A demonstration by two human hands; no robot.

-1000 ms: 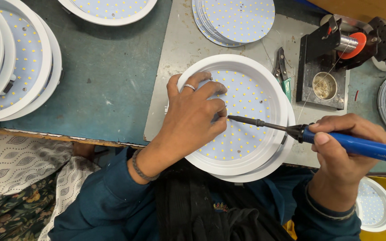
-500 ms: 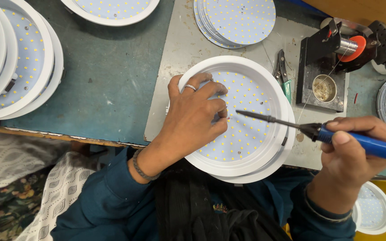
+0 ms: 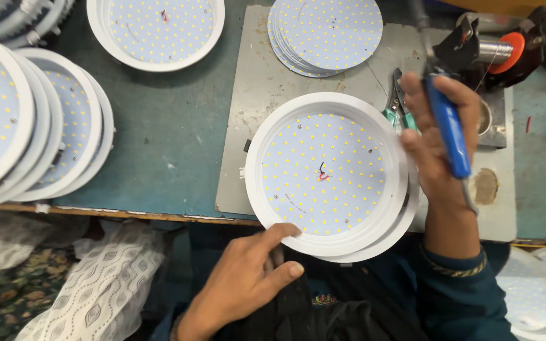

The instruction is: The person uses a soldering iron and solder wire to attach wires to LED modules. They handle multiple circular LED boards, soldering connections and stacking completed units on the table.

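Note:
A round white lamp housing (image 3: 327, 173) with a dotted LED board inside lies on a grey metal plate (image 3: 257, 76), stacked on another housing. Short red and black wires (image 3: 321, 172) stick up at the board's centre. My left hand (image 3: 244, 281) rests at the housing's near rim, thumb and fingers touching the edge, holding nothing. My right hand (image 3: 434, 142) grips a blue-handled soldering iron (image 3: 447, 123), held upright to the right of the housing with its tip pointing away toward the solder stand.
A stack of bare LED boards (image 3: 327, 31) lies at the back. Another housing (image 3: 156, 31) sits back left, several more (image 3: 26, 126) overlap at far left. Green-handled cutters (image 3: 399, 104), a solder stand with orange spool (image 3: 507, 53), and more housings (image 3: 538, 290) are at right.
My left hand came off the board and dropped to the housing's near edge. My right hand lifted the soldering iron off the board and swung it upright to the right.

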